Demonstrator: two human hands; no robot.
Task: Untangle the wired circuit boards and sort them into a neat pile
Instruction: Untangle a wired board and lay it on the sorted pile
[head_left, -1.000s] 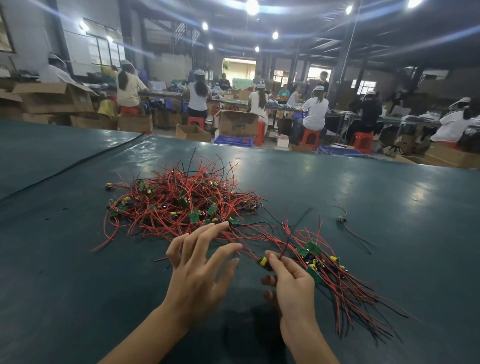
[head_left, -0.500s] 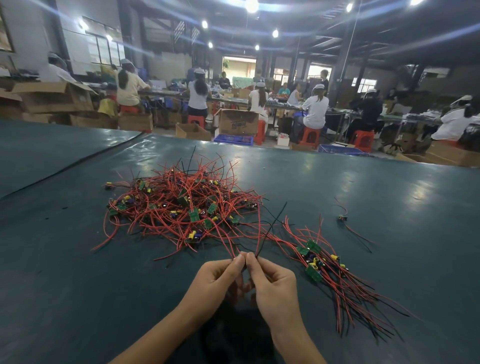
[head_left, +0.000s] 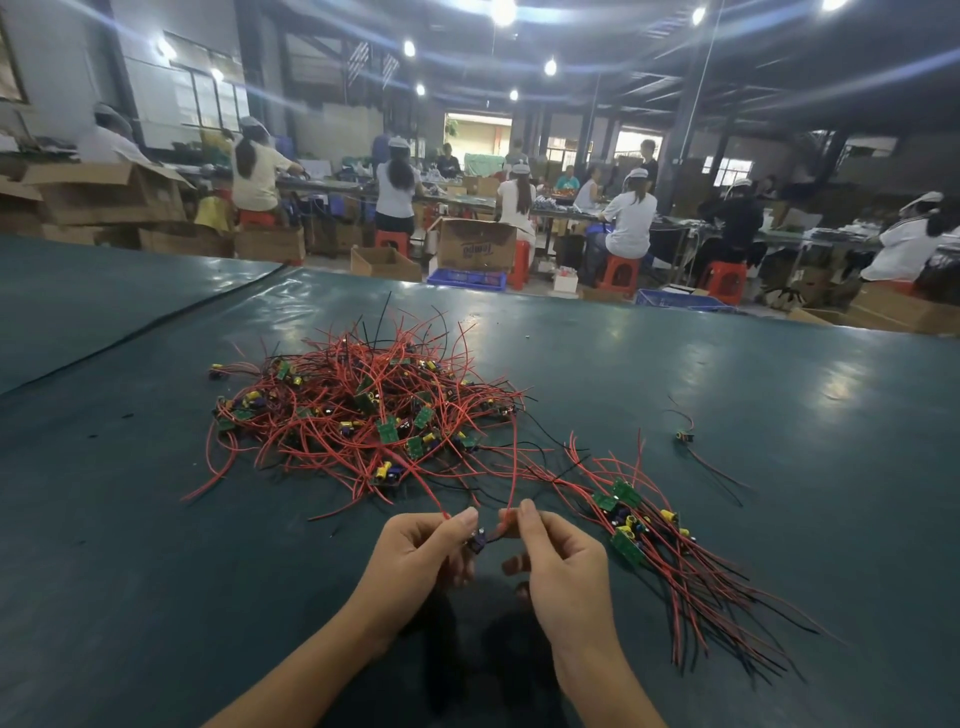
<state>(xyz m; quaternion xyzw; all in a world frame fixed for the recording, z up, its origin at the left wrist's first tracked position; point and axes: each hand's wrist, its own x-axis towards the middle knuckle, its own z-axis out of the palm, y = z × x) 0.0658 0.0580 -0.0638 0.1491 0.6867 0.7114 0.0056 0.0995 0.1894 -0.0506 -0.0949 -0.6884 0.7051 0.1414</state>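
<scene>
Left hand and right hand are each pinching one of the red wires, small circuit board dangling between them over the table, tangled heap sitting behind, neat pile lying to the right.

We can make out one printed mark: blue lettering on the side of an open cardboard box, which stands on the floor beyond the far edge of the bench, about level with its middle. The word sits upside down and is blurred. It seems to read "Tempo", but we cannot vouch for every letter. Any print on the green circuit boards is too small for us to read.
</scene>
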